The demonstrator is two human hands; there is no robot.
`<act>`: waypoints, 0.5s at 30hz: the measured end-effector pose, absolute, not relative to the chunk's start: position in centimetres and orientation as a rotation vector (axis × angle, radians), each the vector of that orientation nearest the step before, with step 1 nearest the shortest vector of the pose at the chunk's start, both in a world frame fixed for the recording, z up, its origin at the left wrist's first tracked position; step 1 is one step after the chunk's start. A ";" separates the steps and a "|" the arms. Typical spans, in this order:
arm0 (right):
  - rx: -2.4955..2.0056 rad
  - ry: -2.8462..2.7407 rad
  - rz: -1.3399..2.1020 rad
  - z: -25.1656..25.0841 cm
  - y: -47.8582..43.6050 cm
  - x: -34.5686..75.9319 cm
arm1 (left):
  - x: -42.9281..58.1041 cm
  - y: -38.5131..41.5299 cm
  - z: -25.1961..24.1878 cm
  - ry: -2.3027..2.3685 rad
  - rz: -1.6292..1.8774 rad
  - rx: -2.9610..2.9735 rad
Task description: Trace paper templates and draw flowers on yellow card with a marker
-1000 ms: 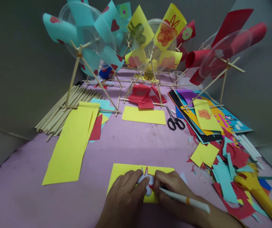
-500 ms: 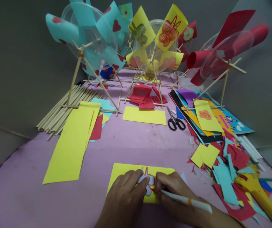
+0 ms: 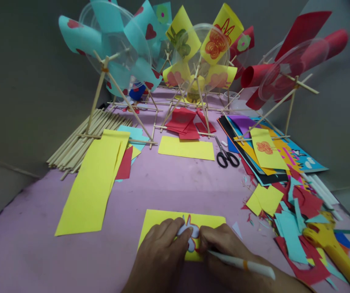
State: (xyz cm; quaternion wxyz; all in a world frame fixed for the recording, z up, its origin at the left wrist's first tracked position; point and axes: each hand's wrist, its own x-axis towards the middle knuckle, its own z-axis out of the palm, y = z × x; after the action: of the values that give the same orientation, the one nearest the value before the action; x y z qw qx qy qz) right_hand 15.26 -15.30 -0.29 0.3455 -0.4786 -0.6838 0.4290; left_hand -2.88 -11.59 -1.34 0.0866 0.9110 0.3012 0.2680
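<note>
A pale butterfly cutout (image 3: 192,231) lies on a yellow paper sheet (image 3: 155,217) at the near edge of the table, with a red line around its edge. The fingertips and thumb of my left hand (image 3: 165,246) press it against the sheet, fingers bent and held together. My right hand (image 3: 222,244) is closed around a white marker pen (image 3: 242,263) with an orange band. The pen's tip is hidden behind my fingers at the cutout's right lower wing. A small pale paper scrap (image 3: 236,230) lies right of the sheet.
Scissors (image 3: 227,159) lie beyond the sheet. Long yellow strips (image 3: 84,195) and wooden sticks (image 3: 86,140) are at left. Paper scraps (image 3: 291,236), a yellow glue gun (image 3: 330,244) and coloured sheets (image 3: 269,175) are at right. Paper pinwheels on stick stands (image 3: 196,73) fill the back.
My right hand and the marker pen have slid slightly downward along the lower wing's edge. The red line there shows longer. My left hand stays in place.
</note>
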 end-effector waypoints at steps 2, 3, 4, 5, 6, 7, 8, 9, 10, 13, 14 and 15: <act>-1.226 -1.783 1.092 -0.2 -15.2 15.2 | -2.9 -11.6 -1.3 0.908 0.784 2.701; -1.228 -1.786 1.084 -0.1 -15.2 15.2 | -2.9 -11.6 -1.3 0.910 0.774 2.699; -1.235 -1.787 1.083 -0.1 -15.2 15.1 | -2.9 -11.6 -1.3 0.910 0.762 2.700; -1.238 -1.789 1.084 -0.2 -15.2 15.1 | -2.9 -11.6 -1.3 0.906 0.754 2.703; -1.240 -1.791 1.083 -0.2 -15.3 15.1 | -2.9 -11.6 -1.3 0.901 0.757 2.706; -1.243 -1.792 1.076 -0.2 -15.3 15.1 | -2.9 -11.6 -1.3 0.899 0.758 2.706; -1.240 -1.790 1.070 -0.3 -15.3 15.1 | -2.9 -11.6 -1.3 0.895 0.765 2.706; -1.233 -1.787 1.071 -0.3 -15.4 15.1 | -2.9 -11.6 -1.4 0.894 0.772 2.704; -1.226 -1.783 1.074 -0.3 -15.4 15.1 | -2.9 -11.6 -1.4 0.895 0.772 2.702; -1.216 -1.788 1.087 -0.3 -15.4 15.1 | -2.9 -11.6 -1.5 0.902 0.751 2.696; -1.214 -1.794 1.086 -0.4 -15.4 15.0 | -2.9 -11.6 -1.5 0.905 0.740 2.694; -1.212 -1.800 1.080 -0.4 -15.4 15.0 | -2.9 -11.6 -1.5 0.908 0.726 2.691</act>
State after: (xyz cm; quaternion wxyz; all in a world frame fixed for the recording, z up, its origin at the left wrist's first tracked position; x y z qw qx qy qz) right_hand 15.03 -15.37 -0.40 0.3511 -0.4682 -0.6952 0.4173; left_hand -2.90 -11.61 -1.46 0.1049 0.9130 0.3080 0.2462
